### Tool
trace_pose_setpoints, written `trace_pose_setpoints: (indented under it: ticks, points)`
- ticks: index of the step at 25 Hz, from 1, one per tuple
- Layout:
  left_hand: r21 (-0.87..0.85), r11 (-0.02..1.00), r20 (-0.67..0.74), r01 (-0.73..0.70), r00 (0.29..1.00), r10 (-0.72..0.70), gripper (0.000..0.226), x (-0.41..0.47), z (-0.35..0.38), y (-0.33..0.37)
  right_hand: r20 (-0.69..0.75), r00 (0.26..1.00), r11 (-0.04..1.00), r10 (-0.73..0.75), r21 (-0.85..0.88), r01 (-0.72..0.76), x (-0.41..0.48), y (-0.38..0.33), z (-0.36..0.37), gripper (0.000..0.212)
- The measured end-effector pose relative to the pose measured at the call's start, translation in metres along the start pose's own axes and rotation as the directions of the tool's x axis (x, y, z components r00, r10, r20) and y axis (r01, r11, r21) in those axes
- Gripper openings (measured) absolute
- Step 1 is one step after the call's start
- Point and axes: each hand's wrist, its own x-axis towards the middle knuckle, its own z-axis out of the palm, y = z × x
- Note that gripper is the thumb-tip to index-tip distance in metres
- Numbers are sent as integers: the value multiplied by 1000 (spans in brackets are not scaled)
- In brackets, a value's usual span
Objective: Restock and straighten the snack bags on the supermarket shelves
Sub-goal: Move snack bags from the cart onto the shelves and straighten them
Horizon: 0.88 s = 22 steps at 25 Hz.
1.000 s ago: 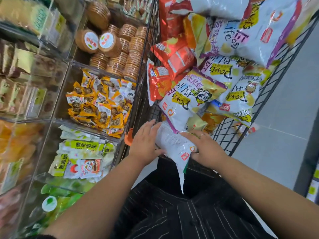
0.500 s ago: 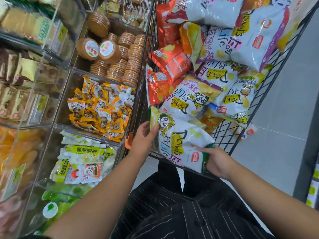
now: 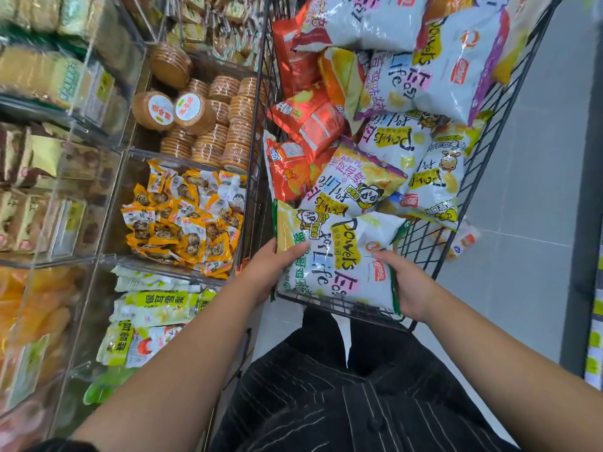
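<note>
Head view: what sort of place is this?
Most likely a supermarket snack aisle: clear shelf bins stocked with packaged biscuits, beside a wire basket heaped with chip bags.

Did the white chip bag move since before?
Yes. The white chip bag flipped face up and moved inward over the near rim of the wire basket, no longer hanging below it.

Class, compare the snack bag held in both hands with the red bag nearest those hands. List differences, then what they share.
The held bag is white with green edges; the red bag is red-orange. The held bag is gripped by the left hand and right hand at the basket rim; the red bag lies untouched among other bags. Both are sealed, puffy snack bags.
</note>
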Motion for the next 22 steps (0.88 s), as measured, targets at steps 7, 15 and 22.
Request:
trace_pose_setpoints:
  ticks: [7,15,22]
  points:
    - [-228,973,-148,-29,989,-5,95,4,-8,-3,-197,954,974,-225,-6,228,1,1,4,25]
    - [-715,697,-158,-54,984,-85,46,0,-9,-2,-262,934,968,-244,-115,221,20,-18,30,61]
    - [-773,630,-187,-74,976,-115,31,3,-9,2,-257,930,965,-263,-55,258,52,-39,61,93]
